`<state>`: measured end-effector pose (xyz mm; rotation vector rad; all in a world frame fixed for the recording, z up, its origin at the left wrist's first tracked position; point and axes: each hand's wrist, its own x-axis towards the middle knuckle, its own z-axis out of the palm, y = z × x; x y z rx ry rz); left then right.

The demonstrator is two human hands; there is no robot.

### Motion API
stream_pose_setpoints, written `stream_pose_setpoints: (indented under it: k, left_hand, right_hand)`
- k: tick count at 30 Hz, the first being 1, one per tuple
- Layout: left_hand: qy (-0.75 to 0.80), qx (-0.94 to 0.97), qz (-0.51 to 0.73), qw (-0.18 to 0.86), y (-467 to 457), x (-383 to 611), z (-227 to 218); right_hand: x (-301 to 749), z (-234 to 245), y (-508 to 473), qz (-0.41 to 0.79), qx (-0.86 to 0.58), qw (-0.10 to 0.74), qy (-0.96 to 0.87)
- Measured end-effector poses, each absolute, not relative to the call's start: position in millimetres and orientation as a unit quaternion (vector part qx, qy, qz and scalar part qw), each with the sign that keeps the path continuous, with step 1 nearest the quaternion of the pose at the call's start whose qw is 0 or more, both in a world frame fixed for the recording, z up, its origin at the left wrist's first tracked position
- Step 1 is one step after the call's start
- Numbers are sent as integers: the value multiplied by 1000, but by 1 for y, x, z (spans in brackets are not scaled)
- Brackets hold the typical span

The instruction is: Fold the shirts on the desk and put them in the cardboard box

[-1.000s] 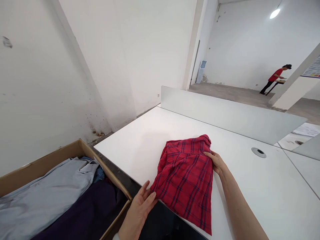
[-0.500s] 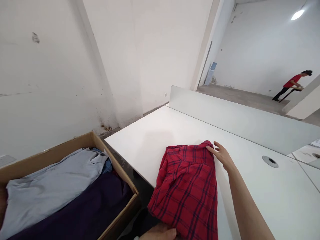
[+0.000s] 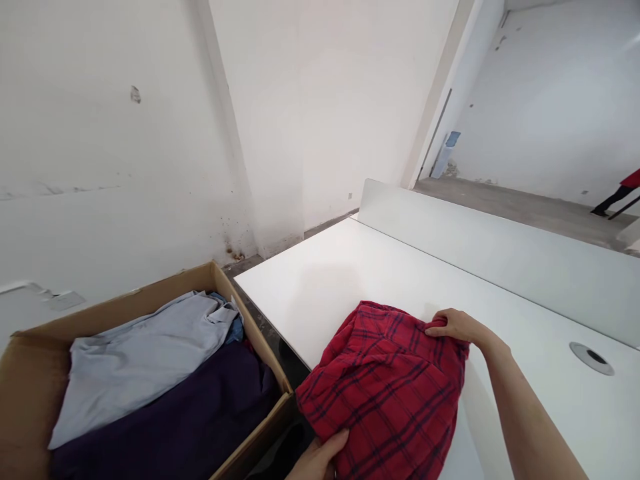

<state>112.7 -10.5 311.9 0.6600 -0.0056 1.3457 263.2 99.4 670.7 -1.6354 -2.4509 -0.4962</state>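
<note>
Red plaid flannel shirt (image 3: 385, 393) lay bunched at near edge of white desk (image 3: 350, 280), lower corner hanging past edge, just beside cardboard box (image 3: 255, 347). Long axis ran diagonally, upper right to lower left, between hands. Right hand (image 3: 453, 325) at upper edge, fingers (image 3: 435, 327) clenched on gathered cloth. Left hand (image 3: 317, 460) at lower edge, fingers (image 3: 337, 440) against shirt; could not tell if gripping. Left hand nearer box, where pale blue shirt (image 3: 140, 353) lay over dark purple garment (image 3: 165, 420).
</note>
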Motion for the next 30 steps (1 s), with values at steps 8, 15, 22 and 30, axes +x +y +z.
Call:
stream_pose_setpoints:
  k: [8,15,22,30]
  left_hand:
    - [-47,334,605,722,-28,102,327]
    - [-60,392,635,663,-40,95,331]
    - [31,374,701,606,-72,60,336]
    - [150,344,777,506,-128,-25,319]
  right_hand:
    - [257,663,82,-49,-534,-32,-844]
    - [254,641,59,79,-482,-54,-871]
    - [237,635,29,85,-436,-12,-896]
    - [155,623,2,152,-356,17,-922]
